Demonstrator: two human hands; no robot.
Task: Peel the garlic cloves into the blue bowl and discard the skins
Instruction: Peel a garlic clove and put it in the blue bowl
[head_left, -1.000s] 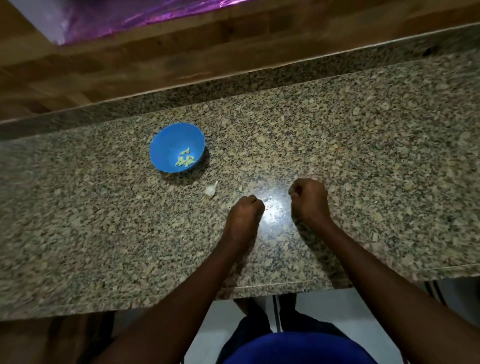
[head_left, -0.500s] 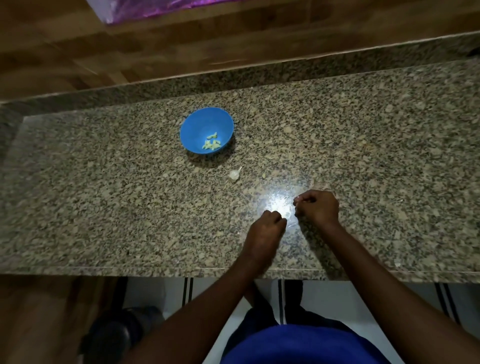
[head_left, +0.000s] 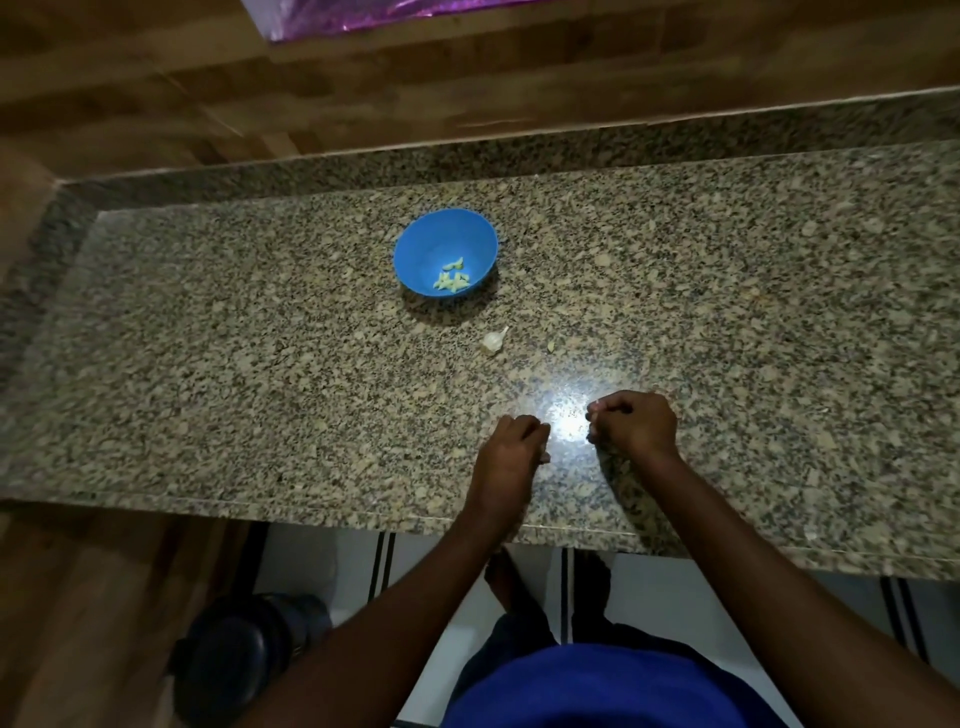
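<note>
Well into the peeling, not finished. A small heap of peeled garlic cloves (head_left: 452, 278) already in the blue bowl (head_left: 444, 251), toward its near side; bowl upright on the granite worktop (head_left: 260, 364), well beyond both hands. One unpeeled garlic piece (head_left: 493, 341), papery white with a short stem tip, on the worktop between bowl and hands, touching neither. A tiny pale scrap (head_left: 551, 345) just to its right, possibly a flake of skin or a sliver of clove, too small to tell.

Left hand (head_left: 511, 454) near the worktop's front edge, fingers curled inward, something pale showing at the fingertips: probably a clove or its skin, though the contents stay hidden. Right hand (head_left: 634, 423) beside it, apart across the bright glare patch, fingers curled and tips pinched together; whether on a shred of skin or on nothing, impossible to say from here.

Left to do, by this reckoning: finish whatever sits in the left hand, drop it in the bowl, peel the remaining piece, then gather and discard the skins. A dark round container (head_left: 244, 660) on the floor below the worktop's edge, perhaps a bin.
</note>
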